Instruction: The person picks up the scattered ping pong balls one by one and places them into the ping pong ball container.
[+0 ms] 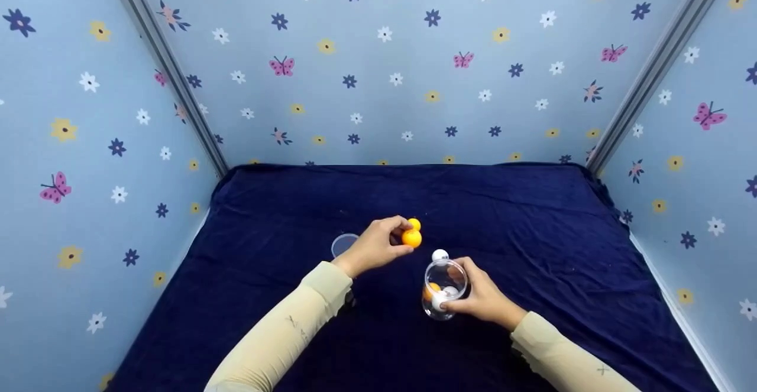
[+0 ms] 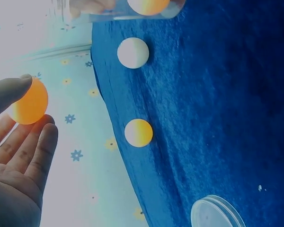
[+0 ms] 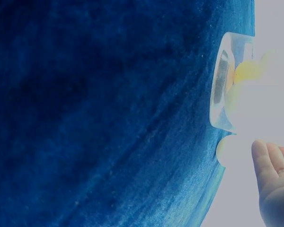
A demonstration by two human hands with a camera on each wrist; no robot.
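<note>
My left hand [image 1: 375, 247] pinches an orange ball [image 2: 31, 101], about ping-pong size, between thumb and fingers, above the cloth and left of a clear plastic jar [image 1: 439, 316]. Another orange ball [image 2: 138, 133] lies on the cloth, just past the held one in the head view. My right hand [image 1: 488, 297] grips the jar from its right side, fingers and thumb around the wall. Inside the jar are an orange ball [image 1: 433, 291] and white balls [image 1: 439, 301]. Beside the jar, on its far side, a loose white ball [image 1: 440, 255] rests on the cloth.
A round clear lid [image 2: 213, 215] lies on the cloth left of the jar, partly behind my left wrist in the head view. Dark blue cloth [image 1: 532, 220] with creases covers the table. Flower-patterned walls [image 1: 384, 84] stand at the back and both sides.
</note>
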